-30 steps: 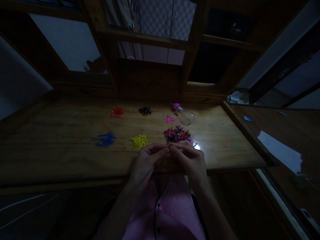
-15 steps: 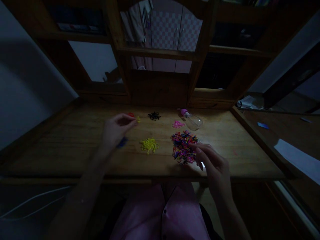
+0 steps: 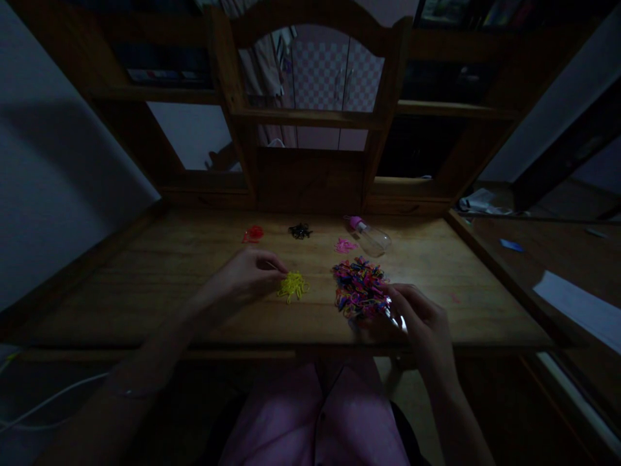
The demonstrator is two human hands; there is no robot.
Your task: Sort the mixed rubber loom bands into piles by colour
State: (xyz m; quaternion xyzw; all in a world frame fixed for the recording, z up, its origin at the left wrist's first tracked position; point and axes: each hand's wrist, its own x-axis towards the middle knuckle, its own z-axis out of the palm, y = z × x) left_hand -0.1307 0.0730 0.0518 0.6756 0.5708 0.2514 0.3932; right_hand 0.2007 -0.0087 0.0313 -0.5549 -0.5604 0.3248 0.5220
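Observation:
My left hand (image 3: 255,268) is over the left part of the desk, thumb and forefinger pinched at the upper left edge of a pile of small yellow looped clips (image 3: 293,287). Whether a clip is still between those fingertips cannot be made out. My right hand (image 3: 420,310) rests at the right edge of a heap of mixed-colour clips (image 3: 359,285), thumb and forefinger closed together against it; what they grip is hidden. Behind lie small piles of red clips (image 3: 253,233), black clips (image 3: 300,230) and pink clips (image 3: 345,245).
A clear bottle with a purple cap (image 3: 372,238) lies on its side behind the heap. The wooden desk (image 3: 145,278) backs onto a shelf unit (image 3: 310,178). To the right, a side surface holds a white paper sheet (image 3: 579,307) and a blue card (image 3: 511,244).
My left hand, with something yellow at its fingertips, has come right and nearer to the yellow pile. The red pile is uncovered; the blue pile is now hidden. My right hand has shifted slightly right.

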